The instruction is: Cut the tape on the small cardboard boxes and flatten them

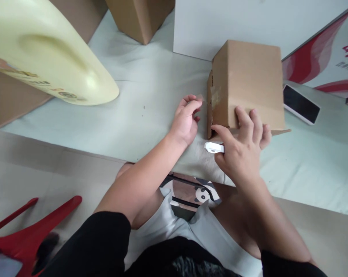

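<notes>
A brown cardboard box (254,80) stands on the pale green surface, with a strip of clear tape on its left side and flaps at its lower edges. My right hand (243,148) holds a small white tool (214,147), its other fingers resting against the front of the box. Just left of the box, my left hand (188,117) is closed in a pinch on what looks like a small piece of clear tape (200,98).
A large pale yellow bottle (55,54) is at upper left. A phone (301,104) lies right of the box. Behind stand a white panel (220,23), another cardboard box (139,19) and a red-and-white box (326,54). Something red (38,231) is at lower left.
</notes>
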Available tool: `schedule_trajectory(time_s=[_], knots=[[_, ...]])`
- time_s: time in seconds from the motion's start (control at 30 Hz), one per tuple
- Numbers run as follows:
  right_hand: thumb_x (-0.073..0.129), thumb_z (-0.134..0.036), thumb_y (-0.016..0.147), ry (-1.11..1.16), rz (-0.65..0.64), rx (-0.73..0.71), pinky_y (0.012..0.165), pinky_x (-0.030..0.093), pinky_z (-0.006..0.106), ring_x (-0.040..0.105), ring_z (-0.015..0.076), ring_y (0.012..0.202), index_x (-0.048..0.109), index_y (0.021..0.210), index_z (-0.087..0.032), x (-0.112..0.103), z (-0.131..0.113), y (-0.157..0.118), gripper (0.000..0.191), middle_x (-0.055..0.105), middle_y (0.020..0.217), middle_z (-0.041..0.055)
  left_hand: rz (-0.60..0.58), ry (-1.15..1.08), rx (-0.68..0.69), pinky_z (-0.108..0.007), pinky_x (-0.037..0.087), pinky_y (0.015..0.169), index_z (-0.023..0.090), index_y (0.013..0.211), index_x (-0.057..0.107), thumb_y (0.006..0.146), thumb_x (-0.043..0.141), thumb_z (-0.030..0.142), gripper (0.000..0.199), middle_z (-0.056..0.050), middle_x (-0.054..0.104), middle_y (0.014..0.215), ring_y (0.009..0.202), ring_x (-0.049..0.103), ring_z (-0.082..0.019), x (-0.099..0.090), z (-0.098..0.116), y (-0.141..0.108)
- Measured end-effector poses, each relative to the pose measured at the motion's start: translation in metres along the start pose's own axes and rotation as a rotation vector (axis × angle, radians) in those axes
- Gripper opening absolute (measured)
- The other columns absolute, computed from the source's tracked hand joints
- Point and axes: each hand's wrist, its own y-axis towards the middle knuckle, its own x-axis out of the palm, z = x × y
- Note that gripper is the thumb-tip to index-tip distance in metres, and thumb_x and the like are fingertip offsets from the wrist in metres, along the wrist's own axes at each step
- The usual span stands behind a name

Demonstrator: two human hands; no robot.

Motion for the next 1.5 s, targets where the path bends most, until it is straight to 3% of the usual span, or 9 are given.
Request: schedule_trajectory(time_s=[0.17, 0.47, 0.63, 0.93, 1.13, 1.27, 1.5], knots=[[0.062, -0.019, 0.083, 0.001, -0.021, 0.023, 0.123, 0.025, 0.067, 0.032, 0.0434, 0.161, 0.073, 0.127, -0.035, 0.000, -0.001, 0.000, 0.047, 0.047, 0.170, 0.0070, -0.052, 0.168, 0.087, -0.025, 0.046, 0.071, 0.023, 0.093, 0.056, 0.089, 0.070, 0.013, 0.019, 0.001, 0.070, 0.099, 0.092, 0.068, -0.013, -0.007, 0.005, -0.001], [0.061, -0.016, 0.082, -0.004, -0.050, 0.035, 0.125, 0.023, 0.065, 0.032, 0.0409, 0.162, 0.072, 0.131, -0.037, -0.001, -0.001, 0.001, 0.054, 0.045, 0.172, 0.0050, -0.061, 0.113, 0.019, -0.020, 0.054, 0.077, 0.023, 0.101, 0.059, 0.086, 0.068, 0.000, 0.029, 0.006, 0.064, 0.079, 0.077, 0.070, -0.009, -0.002, 0.002, -0.005], [0.062, -0.016, 0.082, -0.008, -0.038, 0.030, 0.126, 0.022, 0.064, 0.033, 0.0394, 0.162, 0.072, 0.130, -0.037, 0.002, 0.001, 0.000, 0.053, 0.045, 0.172, 0.0041, -0.103, 0.107, -0.062, -0.018, 0.054, 0.071, 0.018, 0.084, 0.063, 0.092, 0.062, -0.001, 0.021, 0.003, 0.066, 0.076, 0.073, 0.069, -0.007, 0.002, 0.005, -0.008], [0.063, -0.018, 0.083, -0.003, -0.044, 0.031, 0.127, 0.021, 0.065, 0.032, 0.0401, 0.163, 0.072, 0.131, -0.039, 0.002, 0.001, 0.001, 0.053, 0.046, 0.172, 0.0034, -0.040, 0.053, -0.194, -0.017, 0.055, 0.072, 0.017, 0.074, 0.058, 0.096, 0.058, 0.000, 0.028, 0.002, 0.065, 0.068, 0.068, 0.068, -0.007, 0.000, 0.003, -0.012], [0.062, -0.018, 0.082, -0.036, -0.028, 0.021, 0.125, 0.023, 0.066, 0.034, 0.0407, 0.162, 0.073, 0.130, -0.038, 0.004, 0.000, 0.001, 0.053, 0.046, 0.171, 0.0040, 0.018, 0.058, -0.231, -0.018, 0.049, 0.060, 0.019, 0.079, 0.056, 0.096, 0.063, 0.005, 0.024, 0.004, 0.061, 0.066, 0.058, 0.063, -0.007, 0.002, -0.002, -0.013], [0.062, -0.017, 0.082, -0.025, -0.026, 0.025, 0.125, 0.022, 0.066, 0.032, 0.0412, 0.162, 0.073, 0.129, -0.038, 0.004, 0.000, 0.000, 0.053, 0.045, 0.172, 0.0041, 0.020, 0.112, -0.236, -0.018, 0.041, 0.051, 0.019, 0.077, 0.055, 0.097, 0.063, 0.006, 0.025, 0.005, 0.055, 0.061, 0.048, 0.052, -0.005, 0.004, -0.003, -0.012], [0.061, -0.016, 0.079, 0.004, -0.040, 0.042, 0.125, 0.022, 0.068, 0.032, 0.0429, 0.162, 0.073, 0.129, -0.038, 0.002, -0.001, 0.002, 0.056, 0.046, 0.171, 0.0045, 0.011, 0.387, -0.124, -0.024, 0.030, 0.048, 0.021, 0.084, 0.053, 0.096, 0.069, 0.010, 0.022, 0.006, 0.055, 0.062, 0.045, 0.046, -0.007, 0.007, -0.010, -0.012]])
